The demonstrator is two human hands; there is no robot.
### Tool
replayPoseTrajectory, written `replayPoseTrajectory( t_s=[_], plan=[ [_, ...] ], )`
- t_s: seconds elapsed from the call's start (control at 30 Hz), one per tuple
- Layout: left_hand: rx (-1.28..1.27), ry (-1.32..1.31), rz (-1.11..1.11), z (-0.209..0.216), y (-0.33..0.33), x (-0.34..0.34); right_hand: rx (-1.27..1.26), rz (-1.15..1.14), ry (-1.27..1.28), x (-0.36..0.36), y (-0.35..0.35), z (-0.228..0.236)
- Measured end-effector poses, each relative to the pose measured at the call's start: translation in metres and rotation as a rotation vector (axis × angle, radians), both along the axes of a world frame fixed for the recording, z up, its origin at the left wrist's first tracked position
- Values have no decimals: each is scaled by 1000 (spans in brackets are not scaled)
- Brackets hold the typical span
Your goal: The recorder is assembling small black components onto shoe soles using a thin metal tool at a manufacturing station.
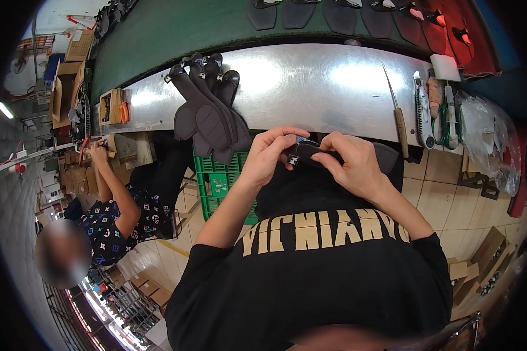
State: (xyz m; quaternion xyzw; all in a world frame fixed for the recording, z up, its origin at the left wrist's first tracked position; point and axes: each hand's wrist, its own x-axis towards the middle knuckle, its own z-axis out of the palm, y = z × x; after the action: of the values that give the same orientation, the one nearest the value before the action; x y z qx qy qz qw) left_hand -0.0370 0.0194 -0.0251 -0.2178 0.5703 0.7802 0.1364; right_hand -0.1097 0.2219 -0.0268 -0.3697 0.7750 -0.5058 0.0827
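Observation:
Above my lap, at the bench's near edge, both hands grip a black shoe sole [310,153] with a glossy heel end. My left hand [269,153] pinches that heel end, where a small shiny metal-like piece shows. My right hand [354,162] is closed on the middle of the sole, thumb on top. The sole's wide end extends past the right fingers, partly hidden by them. To the left, a pile of similar black soles [214,120] lies on the metal bench [310,76], wide ends hanging over the edge and glossy heels pointing away.
At the bench's right lie an awl [400,126], a utility knife [421,111] and a plastic bag [492,131]. More soles [339,17] line the green belt [187,26] beyond. A green crate [225,181] stands below. A co-worker [123,213] sits at left.

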Motion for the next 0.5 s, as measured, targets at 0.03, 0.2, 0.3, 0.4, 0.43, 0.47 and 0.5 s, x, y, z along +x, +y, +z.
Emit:
replayPoseTrajectory(
  t_s=[0.03, 0.2, 0.3, 0.4, 0.43, 0.47, 0.5],
  plan=[
    [-23, -8, 17, 4, 3, -1, 0, -2, -1, 1, -1, -2],
    [-160, 47, 4, -10, 13, 9, 21, -12, 57, 7, -4, -9],
    [-350, 55, -45, -11, 19, 14, 71, -3, -1, 9, -3, -13],
    [-291, 45, -51, -15, 16, 17, 92, 19, -28, 9, -3, -13],
    [-289, 43, -53, -12, 18, 17, 93, 18, -31, 9, -2, -13],
    [-324, 58, -73, -7, 20, 17, 94, 23, -60, 8, -2, -13],
    [-360, 74, -92, -5, 22, 16, 95, 29, -88, 8, -1, -13]
  ],
)
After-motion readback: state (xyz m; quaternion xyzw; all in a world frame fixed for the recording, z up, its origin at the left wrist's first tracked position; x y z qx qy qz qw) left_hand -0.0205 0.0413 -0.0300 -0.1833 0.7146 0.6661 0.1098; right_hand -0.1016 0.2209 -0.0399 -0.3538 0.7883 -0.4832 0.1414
